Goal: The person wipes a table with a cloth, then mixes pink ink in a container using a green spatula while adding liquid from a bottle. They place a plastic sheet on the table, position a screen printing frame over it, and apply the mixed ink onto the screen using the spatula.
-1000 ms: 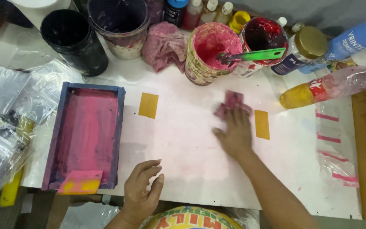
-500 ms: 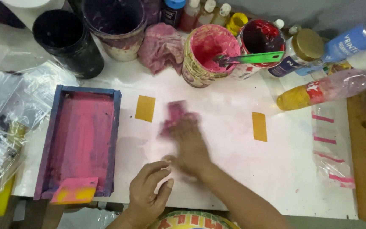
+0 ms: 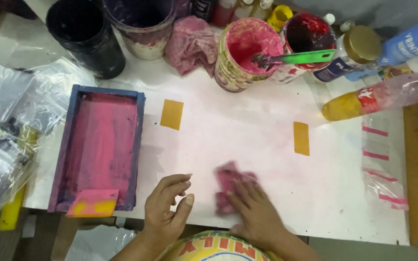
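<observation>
My right hand (image 3: 257,215) presses a crumpled pink-stained cloth (image 3: 229,180) flat against the white board (image 3: 247,140) near its front edge. My left hand (image 3: 166,209) rests on the board just left of the cloth, fingers loosely curled and holding nothing. The board is faintly smeared pink and carries two yellow tape strips, one at the left (image 3: 171,114) and one at the right (image 3: 301,138). A blue-framed printing screen (image 3: 98,145) coated in pink ink lies at the left, with a pink-and-yellow scraper (image 3: 94,203) at its near end.
Along the back stand a black bucket (image 3: 84,38), a stained tub (image 3: 143,21), a pink rag (image 3: 192,43), a can of pink ink (image 3: 247,50) with a green spatula (image 3: 298,58), a red ink can (image 3: 306,34) and several bottles. Plastic bags (image 3: 6,116) lie left; a taped bag (image 3: 382,164) lies right.
My right hand has swept the pink cloth from the board's right-centre leftward and then down toward the front edge. My left hand stays resting near the front edge.
</observation>
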